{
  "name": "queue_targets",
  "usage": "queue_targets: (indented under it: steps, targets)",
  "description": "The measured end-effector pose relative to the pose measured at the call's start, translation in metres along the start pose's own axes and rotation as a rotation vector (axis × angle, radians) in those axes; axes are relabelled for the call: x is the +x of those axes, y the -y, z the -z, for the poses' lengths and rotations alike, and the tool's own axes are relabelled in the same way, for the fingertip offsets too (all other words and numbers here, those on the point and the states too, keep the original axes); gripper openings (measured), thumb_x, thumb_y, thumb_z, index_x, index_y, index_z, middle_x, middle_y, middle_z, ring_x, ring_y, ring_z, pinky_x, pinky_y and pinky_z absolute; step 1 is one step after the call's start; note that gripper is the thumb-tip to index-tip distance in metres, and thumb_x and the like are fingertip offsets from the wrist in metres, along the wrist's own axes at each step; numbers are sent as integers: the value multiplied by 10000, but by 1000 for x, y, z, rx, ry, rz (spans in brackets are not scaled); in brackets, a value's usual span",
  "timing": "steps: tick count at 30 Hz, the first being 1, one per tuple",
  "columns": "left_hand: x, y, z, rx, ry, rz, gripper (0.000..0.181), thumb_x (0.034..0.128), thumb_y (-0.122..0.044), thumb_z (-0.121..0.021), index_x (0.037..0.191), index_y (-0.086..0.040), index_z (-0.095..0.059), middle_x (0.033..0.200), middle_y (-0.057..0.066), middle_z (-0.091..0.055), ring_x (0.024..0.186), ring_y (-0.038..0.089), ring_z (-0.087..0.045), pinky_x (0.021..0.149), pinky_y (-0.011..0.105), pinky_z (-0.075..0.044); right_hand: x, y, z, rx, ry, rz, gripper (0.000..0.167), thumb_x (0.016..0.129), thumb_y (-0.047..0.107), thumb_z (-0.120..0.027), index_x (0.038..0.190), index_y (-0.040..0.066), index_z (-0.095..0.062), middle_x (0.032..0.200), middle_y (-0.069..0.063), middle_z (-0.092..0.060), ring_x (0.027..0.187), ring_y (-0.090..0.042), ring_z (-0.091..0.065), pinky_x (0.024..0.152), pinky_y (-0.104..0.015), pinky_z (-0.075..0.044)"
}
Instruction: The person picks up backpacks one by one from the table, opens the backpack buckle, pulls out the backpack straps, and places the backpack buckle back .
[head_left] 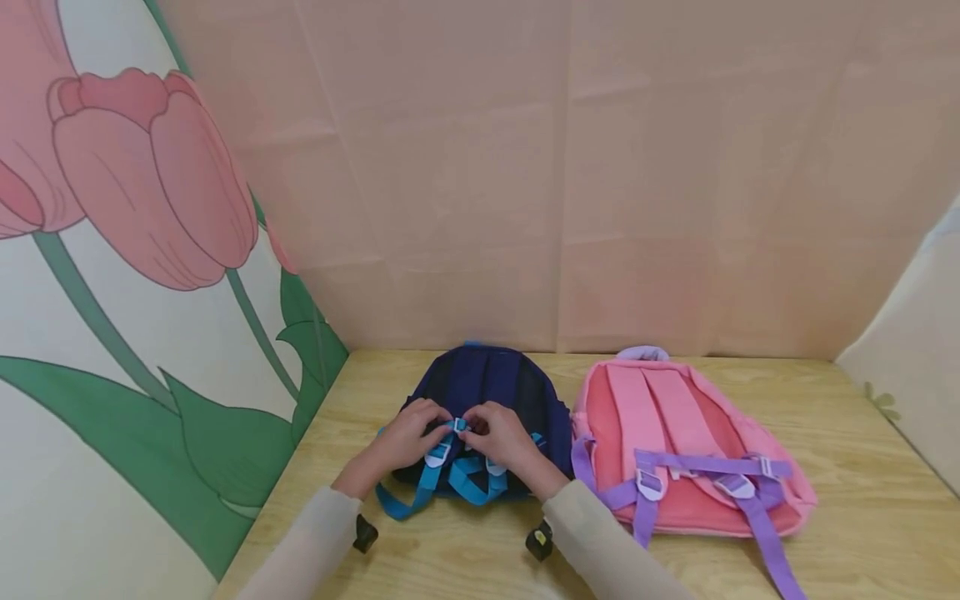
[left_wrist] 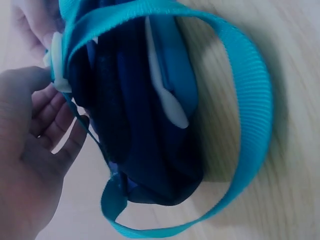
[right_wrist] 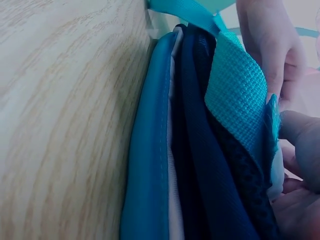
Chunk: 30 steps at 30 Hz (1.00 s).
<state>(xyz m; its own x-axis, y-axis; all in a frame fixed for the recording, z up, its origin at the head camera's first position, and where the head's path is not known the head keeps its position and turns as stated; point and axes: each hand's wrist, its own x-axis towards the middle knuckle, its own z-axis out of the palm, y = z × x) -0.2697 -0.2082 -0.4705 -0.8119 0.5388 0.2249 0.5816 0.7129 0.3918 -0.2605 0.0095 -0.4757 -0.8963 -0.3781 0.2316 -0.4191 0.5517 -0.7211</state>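
Observation:
A dark navy backpack (head_left: 480,375) lies on the table, its padded back and blue webbing straps facing up. Over its middle, my left hand (head_left: 408,433) pinches a white plastic buckle (head_left: 458,425) between thumb and fingers. Just right of that buckle, my right hand (head_left: 504,435) pinches the blue strap (right_wrist: 273,125) threaded at it. The fingertips of both hands almost meet. In the left wrist view the buckle (left_wrist: 59,65) stands at the left thumb tip, and a loose loop of blue webbing (left_wrist: 255,100) arcs over the table. Parts of the fingers hide behind buckle and strap.
To the right lies a pink backpack (head_left: 697,417) with purple straps (head_left: 712,463) and white buckles, beside the navy one. The wooden table (head_left: 862,517) meets a pinkish curtain (head_left: 600,208) behind and a tulip-patterned panel (head_left: 150,183) on the left.

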Motion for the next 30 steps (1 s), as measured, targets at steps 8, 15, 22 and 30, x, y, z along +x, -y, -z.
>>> queue_targets:
  steps: [8,15,22,30]
  targets:
    - [2,-4,0,-3,38,2,153,1016,-203,-632,1106,-98,-698,1031,-24,-632,991,149,-550,880,362,-507,-1,-5,-4,4,-1,-8,163,930,204,-748,1057,103,-735,933,-10,-623,816,-120,-589,689,-238,-507]
    - [5,-3,-2,8,40,6,156,1017,-207,-630,1109,-101,-699,1030,-23,-630,994,149,-541,882,364,-503,0,-7,-2,12,-46,15,153,933,219,-742,1050,121,-726,925,-5,-642,805,-123,-586,694,-244,-505]
    - [3,-2,-2,17,42,4,173,1001,-227,-656,1114,-103,-699,1059,-21,-636,1008,153,-539,898,367,-504,1,-8,-3,14,-45,36,125,936,206,-731,1036,133,-716,906,24,-629,793,-103,-586,689,-228,-507]
    - [0,-1,-3,14,0,-20,170,994,-219,-664,1120,-111,-705,1039,-36,-632,975,140,-529,872,352,-497,-1,-7,-3,22,-53,48,97,927,178,-729,1012,133,-716,906,24,-627,791,-104,-593,689,-227,-515]
